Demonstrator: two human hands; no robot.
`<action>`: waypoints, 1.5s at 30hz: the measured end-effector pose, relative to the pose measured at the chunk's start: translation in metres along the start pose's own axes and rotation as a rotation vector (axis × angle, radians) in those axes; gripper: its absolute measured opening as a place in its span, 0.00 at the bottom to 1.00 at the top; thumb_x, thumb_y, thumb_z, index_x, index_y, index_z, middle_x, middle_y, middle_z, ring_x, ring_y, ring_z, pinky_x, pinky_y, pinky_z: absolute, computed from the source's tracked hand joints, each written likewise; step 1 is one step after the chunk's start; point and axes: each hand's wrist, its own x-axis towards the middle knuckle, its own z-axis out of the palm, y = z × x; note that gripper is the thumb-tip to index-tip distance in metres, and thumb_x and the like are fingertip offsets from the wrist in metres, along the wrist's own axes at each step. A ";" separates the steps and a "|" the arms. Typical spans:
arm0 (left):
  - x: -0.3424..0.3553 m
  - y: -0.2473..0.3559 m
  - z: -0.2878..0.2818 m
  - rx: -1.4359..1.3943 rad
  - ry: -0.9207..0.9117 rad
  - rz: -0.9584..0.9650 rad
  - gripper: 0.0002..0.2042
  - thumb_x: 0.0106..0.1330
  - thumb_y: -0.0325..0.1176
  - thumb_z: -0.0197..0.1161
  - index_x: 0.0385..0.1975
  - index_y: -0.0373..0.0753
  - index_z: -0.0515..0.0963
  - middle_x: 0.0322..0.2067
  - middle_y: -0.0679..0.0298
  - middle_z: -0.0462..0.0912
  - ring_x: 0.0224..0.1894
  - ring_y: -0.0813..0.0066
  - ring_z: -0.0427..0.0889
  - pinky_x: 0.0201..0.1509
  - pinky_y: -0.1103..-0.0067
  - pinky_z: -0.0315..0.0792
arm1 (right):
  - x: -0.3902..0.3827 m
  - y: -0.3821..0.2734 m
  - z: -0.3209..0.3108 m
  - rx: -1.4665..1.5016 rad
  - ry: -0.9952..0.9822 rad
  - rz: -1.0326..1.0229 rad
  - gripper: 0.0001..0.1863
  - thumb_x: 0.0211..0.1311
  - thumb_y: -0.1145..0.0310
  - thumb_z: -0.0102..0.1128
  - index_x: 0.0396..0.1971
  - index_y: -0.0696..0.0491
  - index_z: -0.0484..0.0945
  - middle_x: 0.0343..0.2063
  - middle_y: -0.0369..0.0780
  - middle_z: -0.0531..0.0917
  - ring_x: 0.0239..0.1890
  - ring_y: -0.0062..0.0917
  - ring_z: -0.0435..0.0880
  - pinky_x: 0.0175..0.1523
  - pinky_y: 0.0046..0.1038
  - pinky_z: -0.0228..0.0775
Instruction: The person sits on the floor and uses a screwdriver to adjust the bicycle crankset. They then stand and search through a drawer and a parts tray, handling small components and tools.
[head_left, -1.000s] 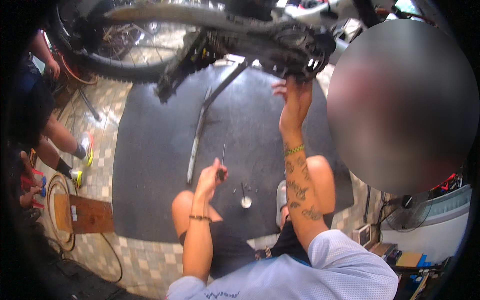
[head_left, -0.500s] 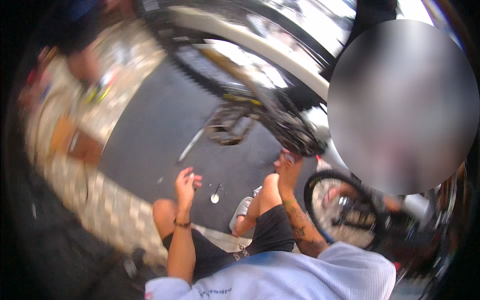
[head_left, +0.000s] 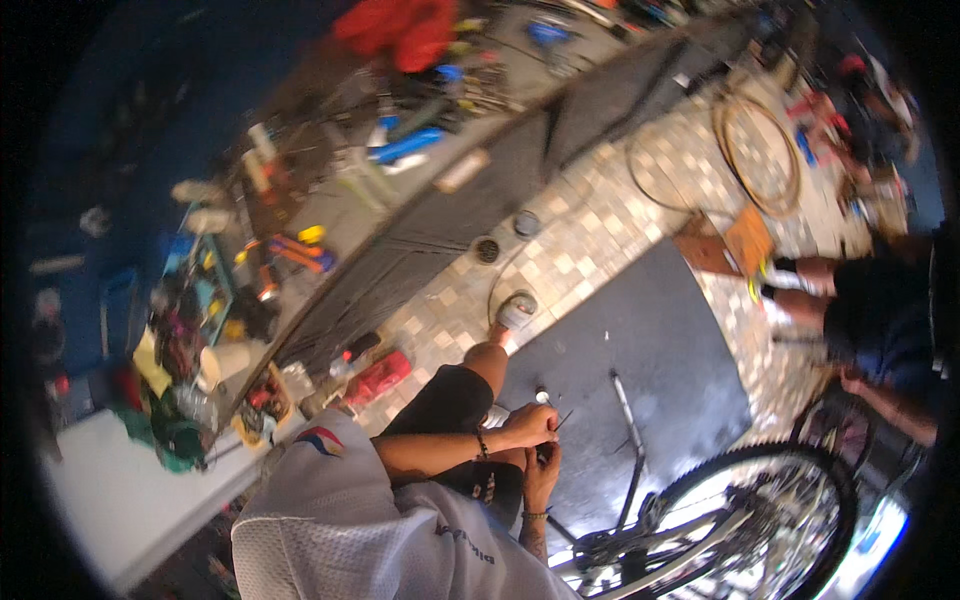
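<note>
We've got both hands close tog. over the black mat [head_left: 680, 340], mid-scene. Our L hand [head_left: 528, 428], dark bracelet on wrist, has its fingers bent in, narrow; a thin dark rod [head_left: 566, 418] pokes out just beside its fingertips, twd the far R. Our R hand [head_left: 541, 477], w/ greenish band on wrist, is curled just on the nr side of it, a small dark item [head_left: 544, 453] at its fingertips. We can't tell which hand grips the rod, or if rod & item are one pc.

Just beyond our hands, a small white round thing [head_left: 542, 397] sits on the mat; a grey metal bar [head_left: 628, 410] shows against the mat to its R. A bike [head_left: 732, 522] w/ knobbly tyre [head_left: 770, 452] fills the nr R. Far R: coiled hose [head_left: 722, 140] & brown wooden block [head_left: 748, 240] on tiled floor [head_left: 580, 260], plus another person [head_left: 870, 310] in dark clothes. Far L: long workbench [head_left: 460, 235] w/ assorted tools, blurred, & red cloth [head_left: 400, 30].
</note>
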 end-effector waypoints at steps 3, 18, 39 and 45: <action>0.000 0.030 -0.038 0.019 0.104 0.033 0.13 0.60 0.39 0.81 0.31 0.39 0.85 0.31 0.56 0.91 0.38 0.57 0.92 0.42 0.64 0.81 | 0.041 -0.021 -0.008 -0.106 -0.055 -0.043 0.15 0.78 0.64 0.67 0.50 0.63 0.83 0.41 0.41 0.90 0.43 0.23 0.87 0.52 0.29 0.81; 0.009 -0.004 -0.170 -0.541 0.958 0.222 0.14 0.72 0.41 0.74 0.45 0.35 0.86 0.33 0.58 0.90 0.36 0.65 0.90 0.43 0.70 0.82 | 0.180 -0.250 -0.001 -0.110 -0.621 -0.337 0.09 0.73 0.69 0.72 0.37 0.59 0.83 0.37 0.41 0.91 0.43 0.25 0.88 0.52 0.27 0.79; -0.028 -0.095 -0.079 -1.801 0.869 0.199 0.23 0.84 0.51 0.56 0.71 0.49 0.77 0.41 0.51 0.93 0.29 0.64 0.90 0.33 0.69 0.84 | 0.131 -0.337 0.138 -0.953 -1.296 -0.968 0.13 0.76 0.63 0.68 0.39 0.60 0.86 0.32 0.44 0.88 0.38 0.35 0.89 0.41 0.36 0.80; -0.092 -0.127 -0.101 -1.813 0.644 -0.146 0.18 0.81 0.47 0.61 0.55 0.39 0.81 0.40 0.48 0.92 0.29 0.63 0.91 0.31 0.66 0.86 | 0.033 -0.402 0.209 -0.783 -1.087 -0.828 0.29 0.86 0.51 0.51 0.23 0.54 0.68 0.21 0.33 0.65 0.25 0.19 0.62 0.30 0.30 0.55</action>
